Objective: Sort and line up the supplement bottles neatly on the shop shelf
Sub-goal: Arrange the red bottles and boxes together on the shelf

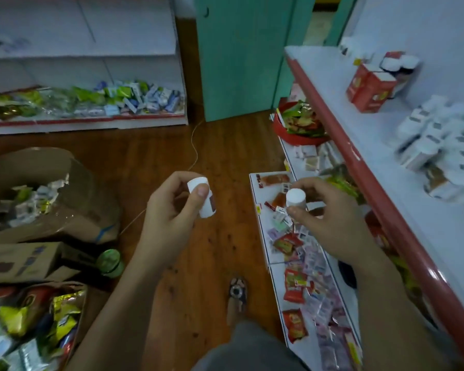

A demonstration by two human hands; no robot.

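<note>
Holding: I have one white supplement bottle in each hand, both in the air over the floor (212, 250) and the lower shelf's front edge; neither stands on a shelf.
Left hand: my left hand (169, 207) grips the left bottle (202, 198), fingers (177, 180) curled behind it and the thumb pressed on its front just under the white cap. It leans with the cap up and to the left, and a brown patch shows on the label.
Right hand: my right hand (330, 226) pinches the right bottle (295, 198) below its white cap, between the thumb and curled fingertips, above the lower shelf's far front corner.
Upper shelf: the upper shelf (332, 76), white with a red front edge, runs along my right. Red boxes (367, 88) stand near its back, dark bottles with white caps (398, 64) just behind them, and a loose heap of white boxes (439, 137) lies nearer me.
Lower shelf: the lower shelf (260, 236) is strewn with sachets and red packets, with a red basket (287, 129) of packets at its far end.
Floor: an open cardboard box (38, 183) of small cartons sits at the left, with a green-lidded jar (110, 263) near it.
</note>
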